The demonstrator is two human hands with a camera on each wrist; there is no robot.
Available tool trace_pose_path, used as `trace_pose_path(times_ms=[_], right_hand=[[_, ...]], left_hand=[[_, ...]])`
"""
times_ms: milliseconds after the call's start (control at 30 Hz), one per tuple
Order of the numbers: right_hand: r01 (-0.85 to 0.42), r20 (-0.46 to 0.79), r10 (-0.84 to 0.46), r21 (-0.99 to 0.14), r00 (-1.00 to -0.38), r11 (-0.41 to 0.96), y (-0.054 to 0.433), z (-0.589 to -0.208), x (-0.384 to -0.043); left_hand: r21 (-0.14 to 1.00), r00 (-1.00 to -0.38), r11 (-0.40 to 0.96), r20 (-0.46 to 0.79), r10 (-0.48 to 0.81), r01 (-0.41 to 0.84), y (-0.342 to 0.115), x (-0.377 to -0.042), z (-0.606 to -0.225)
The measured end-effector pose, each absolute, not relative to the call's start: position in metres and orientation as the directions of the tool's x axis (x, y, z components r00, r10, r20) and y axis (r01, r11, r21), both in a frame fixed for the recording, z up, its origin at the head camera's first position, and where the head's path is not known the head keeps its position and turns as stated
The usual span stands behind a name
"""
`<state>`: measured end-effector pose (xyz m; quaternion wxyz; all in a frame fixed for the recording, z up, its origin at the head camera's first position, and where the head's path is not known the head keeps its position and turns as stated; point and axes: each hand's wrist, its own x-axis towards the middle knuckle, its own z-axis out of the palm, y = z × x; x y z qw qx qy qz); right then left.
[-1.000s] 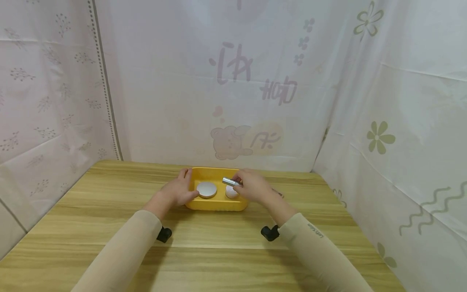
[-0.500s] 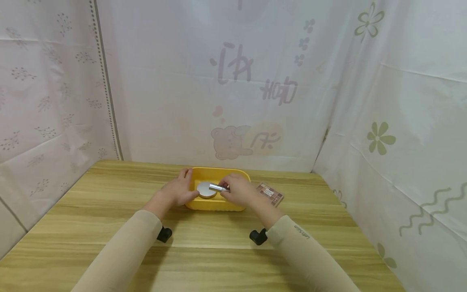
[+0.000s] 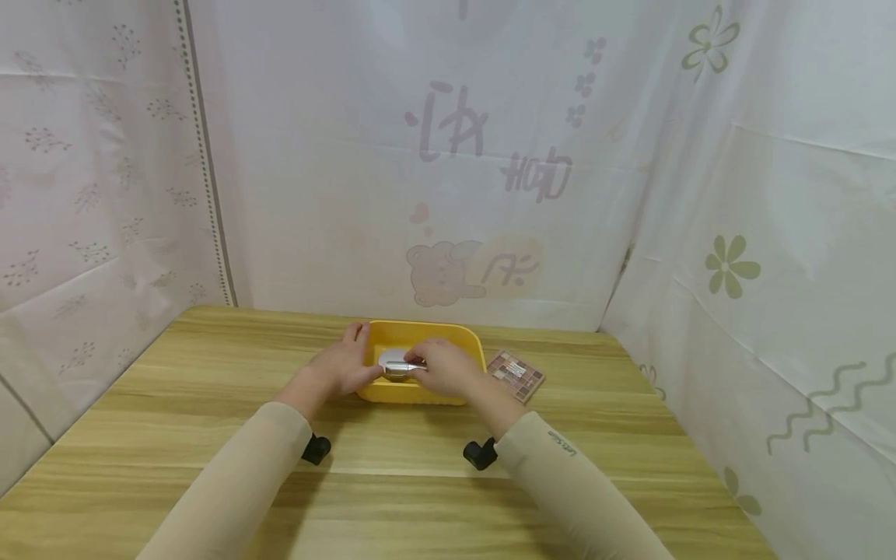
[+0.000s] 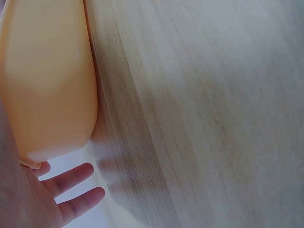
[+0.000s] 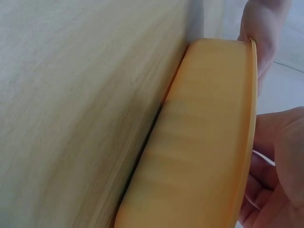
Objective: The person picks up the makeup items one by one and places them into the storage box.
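A yellow plastic bin [image 3: 423,395] stands near the back of the table. My left hand [image 3: 341,365] grips its left end, thumb over the front rim and fingers along the side. Two of those fingers [image 4: 71,180] stick out straight past the bin in the left wrist view. Inside the bin lies a round compact [image 3: 392,355] with a pale lid. My right hand [image 3: 446,367] reaches over the bin and pinches a slim silver cosmetic tube [image 3: 400,367], which overlaps the compact in the head view. The right wrist view shows the bin's front wall hiding the tube.
An eyeshadow palette [image 3: 516,375] lies flat on the wooden table [image 3: 392,498], just right of the bin. Printed curtains [image 3: 336,194] hang behind the table and along both sides.
My right hand has moved left with the silver tube, from the bin's right part to over the compact. This uncovers the palette; a small round white item is now hidden. The left hand stays put.
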<state>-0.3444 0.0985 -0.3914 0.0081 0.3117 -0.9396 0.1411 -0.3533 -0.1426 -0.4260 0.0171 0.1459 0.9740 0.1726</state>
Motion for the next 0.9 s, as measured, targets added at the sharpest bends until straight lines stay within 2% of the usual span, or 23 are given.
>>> trace_pose_path(times_ms=[333, 900], right_hand=[[-0.576, 0.055, -0.603, -0.380, -0.795, 0.724, 0.0913, -0.3884, -0.3416], [-0.570, 0.028, -0.619, -0.427, -0.785, 0.702, 0.0906, -0.3851, -0.3392]], left_hand=[[0.346, -0.957, 0.897, 0.009, 0.291, 0.276, -0.1432, -0.3553, -0.4273], [0.343, -0.956, 0.897, 0.016, 0.292, 0.279, -0.1429, -0.3534, -0.4266]])
